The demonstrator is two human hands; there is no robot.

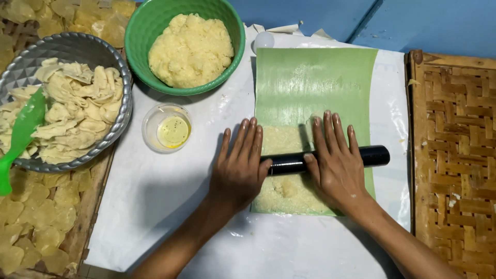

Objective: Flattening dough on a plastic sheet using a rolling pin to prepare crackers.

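Observation:
A green banana leaf (pixel 315 82) lies on white plastic sheeting (pixel 155 196). A pale flattened layer of dough (pixel 289 194) covers the leaf's near half. Across it lies a black rolling pin (pixel 374 155). My left hand (pixel 240 168) rests flat on the pin's left end, fingers stretched forward. My right hand (pixel 336 157) presses flat on the pin's middle, fingers pointing away from me. Both palms bear on the pin; neither hand wraps around it.
A green bowl (pixel 139 31) of yellow dough stands at the back. A metal bowl (pixel 67 46) with thin pale sheets and a green spatula (pixel 18 137) sits left. A small clear cup (pixel 166 127) of oil is between. Woven bamboo trays (pixel 454 144) flank both sides.

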